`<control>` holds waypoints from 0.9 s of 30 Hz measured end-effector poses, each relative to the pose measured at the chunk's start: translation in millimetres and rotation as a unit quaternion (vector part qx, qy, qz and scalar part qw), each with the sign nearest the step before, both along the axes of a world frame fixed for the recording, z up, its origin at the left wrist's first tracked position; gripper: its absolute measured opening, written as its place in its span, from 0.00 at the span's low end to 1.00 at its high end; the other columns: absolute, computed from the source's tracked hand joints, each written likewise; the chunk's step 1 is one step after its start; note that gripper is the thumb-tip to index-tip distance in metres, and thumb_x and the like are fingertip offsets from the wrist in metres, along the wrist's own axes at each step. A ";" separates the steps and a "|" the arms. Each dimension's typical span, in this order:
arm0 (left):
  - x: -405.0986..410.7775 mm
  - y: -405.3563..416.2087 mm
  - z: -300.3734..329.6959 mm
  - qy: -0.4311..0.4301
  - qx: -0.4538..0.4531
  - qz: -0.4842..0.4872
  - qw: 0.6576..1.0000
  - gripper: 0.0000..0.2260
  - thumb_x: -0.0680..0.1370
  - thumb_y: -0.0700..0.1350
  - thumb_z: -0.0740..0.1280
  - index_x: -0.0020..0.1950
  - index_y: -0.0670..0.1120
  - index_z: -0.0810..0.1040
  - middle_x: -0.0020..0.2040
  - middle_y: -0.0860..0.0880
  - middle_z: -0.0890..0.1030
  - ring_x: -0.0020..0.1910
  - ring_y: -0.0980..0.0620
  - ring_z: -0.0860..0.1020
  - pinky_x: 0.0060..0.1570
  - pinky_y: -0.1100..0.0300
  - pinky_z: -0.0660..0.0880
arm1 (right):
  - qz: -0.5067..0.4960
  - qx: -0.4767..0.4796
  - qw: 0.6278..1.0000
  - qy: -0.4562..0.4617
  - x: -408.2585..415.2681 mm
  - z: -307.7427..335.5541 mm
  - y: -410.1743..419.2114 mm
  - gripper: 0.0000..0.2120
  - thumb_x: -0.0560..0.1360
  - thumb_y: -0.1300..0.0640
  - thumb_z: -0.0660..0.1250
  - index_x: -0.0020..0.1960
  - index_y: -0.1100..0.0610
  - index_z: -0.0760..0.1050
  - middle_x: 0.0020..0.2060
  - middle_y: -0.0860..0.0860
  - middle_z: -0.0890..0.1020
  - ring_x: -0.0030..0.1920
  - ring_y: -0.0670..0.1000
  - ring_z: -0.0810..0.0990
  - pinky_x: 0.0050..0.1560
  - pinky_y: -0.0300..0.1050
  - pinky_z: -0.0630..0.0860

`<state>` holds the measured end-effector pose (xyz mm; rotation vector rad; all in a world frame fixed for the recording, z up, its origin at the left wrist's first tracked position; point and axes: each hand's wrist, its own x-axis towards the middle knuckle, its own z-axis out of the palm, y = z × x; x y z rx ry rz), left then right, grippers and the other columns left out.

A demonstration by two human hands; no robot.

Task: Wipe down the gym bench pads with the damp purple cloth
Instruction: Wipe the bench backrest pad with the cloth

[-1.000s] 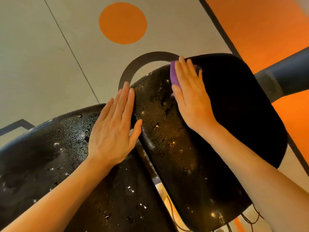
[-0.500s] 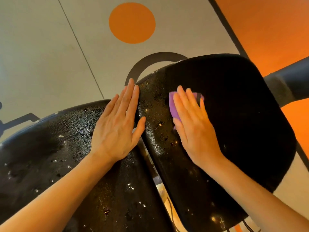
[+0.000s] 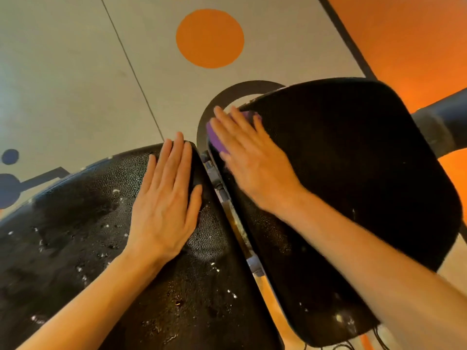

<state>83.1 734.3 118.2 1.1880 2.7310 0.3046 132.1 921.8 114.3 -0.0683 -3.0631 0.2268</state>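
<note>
- Right hand [image 3: 252,168]: laid flat, fingers straight and spread, pressing the purple cloth [image 3: 216,140] against the right pad [image 3: 353,173]. Only slivers of cloth show, at the fingertips and beside the index finger; the rest lies under the palm.
- Cloth position: at the far left corner of the right pad, close to the gap [image 3: 227,205] between the two pads.
- Left hand [image 3: 168,200]: open, fingers straight and together, resting flat on the left pad [image 3: 75,236] at its far corner; it holds nothing and appears to steady the bench.
- Surface: the left pad carries pale droplets and specks; the right pad looks darker and more even, though a few specks remain near its close end.
- Doing the step well, by judgement: keep the whole palm on the cloth so it does not bunch or slip out, and draw it in long overlapping strokes rather than short dabs.
- Follow the pad's edge and corner, where the cloth now sits, since grime tends to gather along seams.
- Risk: the cloth may catch in the gap or on the hardware visible inside it.
- Remaining, by judgement: the speckled left pad seems yet to be wiped.
</note>
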 end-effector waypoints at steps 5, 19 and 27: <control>0.9 -2.0 -2.4 0.023 -0.019 -0.009 1.000 0.29 0.83 0.53 0.52 0.80 0.41 0.51 0.81 0.44 0.49 0.81 0.47 0.48 0.79 0.52 0.45 | -0.350 -0.114 0.930 -0.023 18.3 3.8 83.9 0.25 0.82 0.56 0.50 0.77 0.57 0.50 0.77 0.55 0.53 0.77 0.55 0.50 0.76 0.60 0.51; 2.1 -1.8 -2.5 0.026 -0.005 -0.005 1.000 0.29 0.83 0.52 0.52 0.80 0.41 0.50 0.81 0.44 0.49 0.81 0.47 0.47 0.79 0.51 0.45 | -0.019 -0.048 0.994 -0.096 120.4 11.0 -18.3 0.26 0.80 0.55 0.52 0.77 0.58 0.53 0.77 0.53 0.53 0.78 0.53 0.50 0.74 0.59 0.59; 3.7 -1.4 -2.6 0.034 0.005 -0.004 0.999 0.29 0.83 0.51 0.52 0.80 0.40 0.50 0.81 0.43 0.49 0.81 0.47 0.47 0.79 0.52 0.45 | -0.073 -0.002 0.996 -0.043 21.7 2.0 -26.5 0.25 0.81 0.55 0.53 0.77 0.57 0.54 0.77 0.53 0.54 0.77 0.56 0.50 0.76 0.59 0.52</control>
